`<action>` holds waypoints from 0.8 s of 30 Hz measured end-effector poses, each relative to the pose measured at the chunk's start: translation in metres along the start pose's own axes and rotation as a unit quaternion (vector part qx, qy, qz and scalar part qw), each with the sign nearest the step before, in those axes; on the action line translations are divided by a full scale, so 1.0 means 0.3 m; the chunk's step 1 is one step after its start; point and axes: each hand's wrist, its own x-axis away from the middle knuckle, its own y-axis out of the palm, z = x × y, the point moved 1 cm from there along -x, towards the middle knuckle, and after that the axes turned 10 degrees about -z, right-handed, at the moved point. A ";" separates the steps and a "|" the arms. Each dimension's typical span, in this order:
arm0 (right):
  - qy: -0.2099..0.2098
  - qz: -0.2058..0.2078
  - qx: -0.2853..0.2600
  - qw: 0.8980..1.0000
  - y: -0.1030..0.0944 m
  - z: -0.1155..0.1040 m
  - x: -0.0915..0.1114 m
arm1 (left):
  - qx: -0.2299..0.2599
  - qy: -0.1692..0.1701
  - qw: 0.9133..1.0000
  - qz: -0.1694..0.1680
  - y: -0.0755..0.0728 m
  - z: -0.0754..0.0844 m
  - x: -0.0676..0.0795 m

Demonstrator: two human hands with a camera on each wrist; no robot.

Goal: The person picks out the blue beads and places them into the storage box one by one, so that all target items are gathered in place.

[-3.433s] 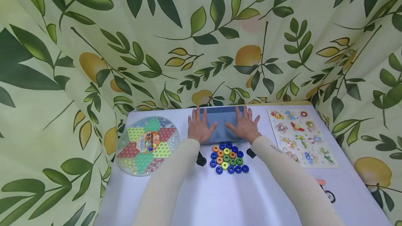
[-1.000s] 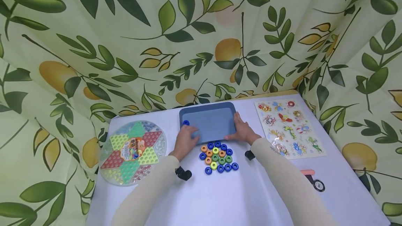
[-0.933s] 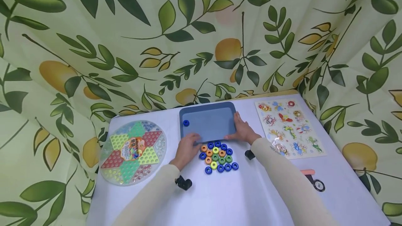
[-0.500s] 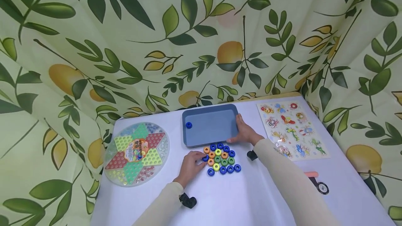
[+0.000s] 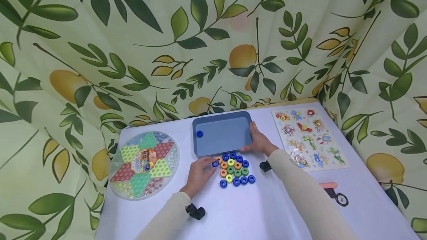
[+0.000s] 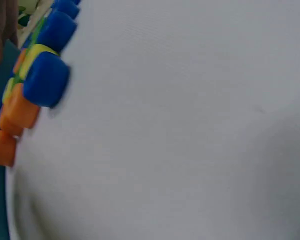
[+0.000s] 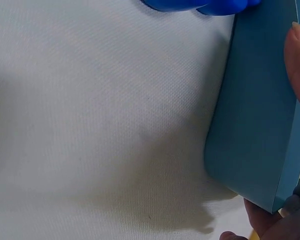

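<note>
My left hand [image 5: 200, 173] pinches a blue ring [image 5: 215, 163] between thumb and fingertips, at the left edge of a cluster of small rings. The cluster mixes blue, orange, yellow and green rings [image 5: 237, 172] on the white cloth. Behind it lies a shallow blue-grey tray [image 5: 223, 154], with one blue ring [image 5: 199, 133] inside near its left wall. My right hand [image 5: 261, 140] grips the tray's front right corner. In the right wrist view its thumb [image 7: 299, 62] lies along the front wall while fingers reach round the side. Left fingers are out of the left wrist view.
A round star-patterned Chinese checkers board [image 5: 145, 165] lies at the left. To the right is a board with insect pictures [image 5: 310, 138]. Nearer me on that side sits an object with a pink bar [image 5: 328, 185] and a dark wheel. A leaf-print curtain rises behind the table.
Both hands lay spread at the tray earlier. My left hand drew back from the tray, leaving a blue ring there, and took another from the cluster's left edge. My right hand stays at the corner.
</note>
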 end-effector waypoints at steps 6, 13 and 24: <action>-0.008 0.011 -0.014 1.000 -0.001 0.004 -0.005 | 0.099 -0.055 0.992 0.063 -0.111 0.014 -0.152; -0.012 0.002 -0.018 1.000 0.033 0.023 -0.012 | 0.083 -0.130 0.985 0.077 -0.148 -0.045 -0.280; -0.016 0.019 -0.015 1.000 0.017 0.028 -0.002 | 0.044 -0.142 0.987 0.060 -0.113 -0.082 -0.341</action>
